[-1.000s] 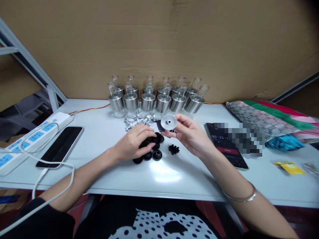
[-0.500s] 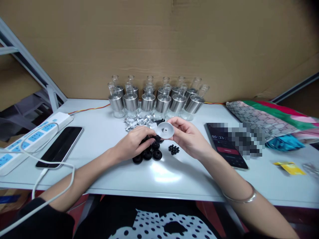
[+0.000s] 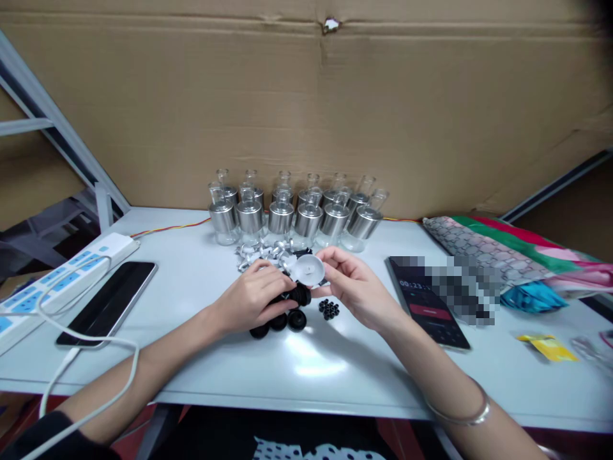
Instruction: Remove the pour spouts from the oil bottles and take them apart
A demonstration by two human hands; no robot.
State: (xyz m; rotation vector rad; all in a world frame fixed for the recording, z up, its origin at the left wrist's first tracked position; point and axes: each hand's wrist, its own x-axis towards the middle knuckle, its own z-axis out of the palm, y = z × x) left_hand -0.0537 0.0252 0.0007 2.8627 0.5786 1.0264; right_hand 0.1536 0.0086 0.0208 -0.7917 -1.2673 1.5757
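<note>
My right hand (image 3: 359, 291) pinches a silver-grey, shallow dish-shaped cap (image 3: 310, 271) by its right edge. The hollow side faces me, with a small mark at its centre. Close beside it, my left hand (image 3: 258, 295) is closed on a black ribbed round part (image 3: 301, 295), just below the cap. Several similar black round parts (image 3: 297, 320) lie on the table under my left hand, which hides some of them. A cluster of small black rings (image 3: 329, 309) sits below my right hand. Behind both hands is a pile of silvery metal pieces (image 3: 261, 251).
Two rows of glass bottles with metal sleeves (image 3: 280, 218) stand at the back by a cardboard wall (image 3: 191, 115). A phone (image 3: 109, 303) and a power strip (image 3: 67, 281) lie left. Another phone (image 3: 426, 306), a patterned bag (image 3: 493, 249) and a yellow packet (image 3: 548, 347) lie right.
My left hand now has a black round part between its fingers, just below the cap. My right hand still holds the cap. The view has tilted upward.
</note>
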